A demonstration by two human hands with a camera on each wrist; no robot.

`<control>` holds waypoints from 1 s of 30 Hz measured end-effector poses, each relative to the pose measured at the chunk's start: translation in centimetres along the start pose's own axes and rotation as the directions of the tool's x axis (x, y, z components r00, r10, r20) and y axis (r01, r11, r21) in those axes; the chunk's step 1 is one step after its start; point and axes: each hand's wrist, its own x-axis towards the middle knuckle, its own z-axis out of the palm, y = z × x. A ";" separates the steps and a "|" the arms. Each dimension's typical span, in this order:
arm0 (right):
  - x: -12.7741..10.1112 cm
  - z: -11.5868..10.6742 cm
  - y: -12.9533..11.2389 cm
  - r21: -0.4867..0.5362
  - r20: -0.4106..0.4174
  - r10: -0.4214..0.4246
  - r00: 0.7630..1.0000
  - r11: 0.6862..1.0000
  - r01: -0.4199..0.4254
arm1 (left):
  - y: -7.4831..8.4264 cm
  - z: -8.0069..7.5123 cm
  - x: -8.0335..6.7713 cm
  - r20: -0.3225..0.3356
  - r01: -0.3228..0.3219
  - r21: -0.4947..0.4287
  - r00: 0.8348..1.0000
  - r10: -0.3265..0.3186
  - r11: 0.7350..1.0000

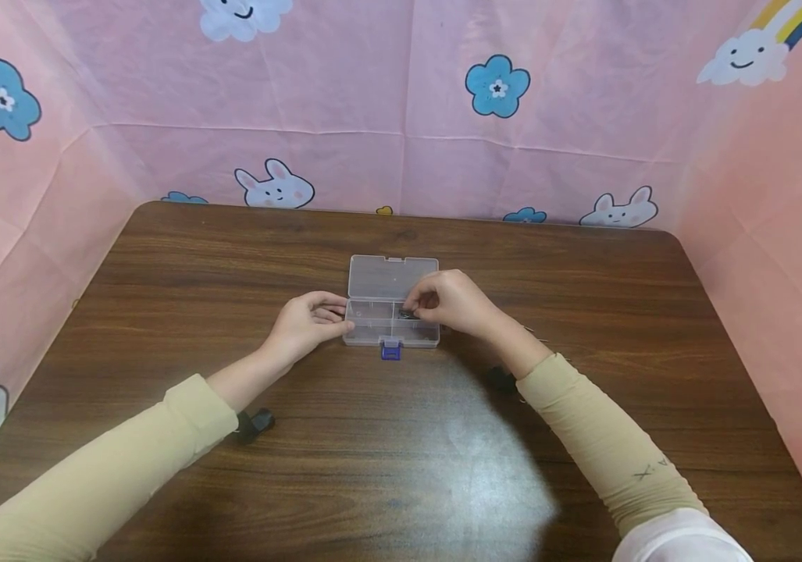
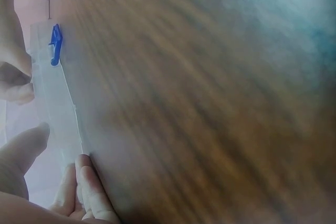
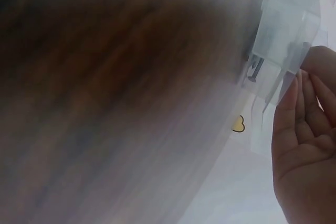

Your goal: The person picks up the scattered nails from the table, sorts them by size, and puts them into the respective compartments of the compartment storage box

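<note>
A clear plastic compartment box (image 1: 368, 333) lies on the table with its lid (image 1: 379, 277) folded back and a blue latch (image 1: 390, 351) at the front. My left hand (image 1: 309, 320) holds its left end, thumb at the top edge and fingers along the side. In the head view, the curled fingers of my right hand (image 1: 450, 300) reach into the back right compartment, over small dark metal pieces (image 1: 408, 314). Through the box wall in the right wrist view, a screw or nail (image 3: 255, 71) shows. Whether the right fingertips pinch a piece is hidden.
On the brown wooden table (image 1: 401, 468), thin pieces (image 1: 537, 337) lie beside the right forearm. In the left wrist view, a thin nail-like piece (image 2: 49, 3) lies beyond the box. Pink printed cloth (image 1: 344, 94) surrounds the table's back and sides.
</note>
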 end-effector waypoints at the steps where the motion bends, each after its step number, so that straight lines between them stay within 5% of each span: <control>1: 0.0 0.0 0.0 0.007 -0.001 -0.001 1.000 1.000 0.001 | 0.0 0.0 0.0 -0.002 0.000 0.000 1.000 0.000 1.000; 12: -0.3 -0.4 0.3 0.171 0.009 0.036 0.999 0.985 -0.037 | 0.0 0.0 0.2 0.000 -0.002 -0.015 1.000 0.002 1.000; 30: -3.1 -3.3 1.6 0.164 -0.054 0.075 0.996 0.984 -0.065 | 0.0 0.0 0.1 -0.004 0.006 -0.015 1.000 -0.006 1.000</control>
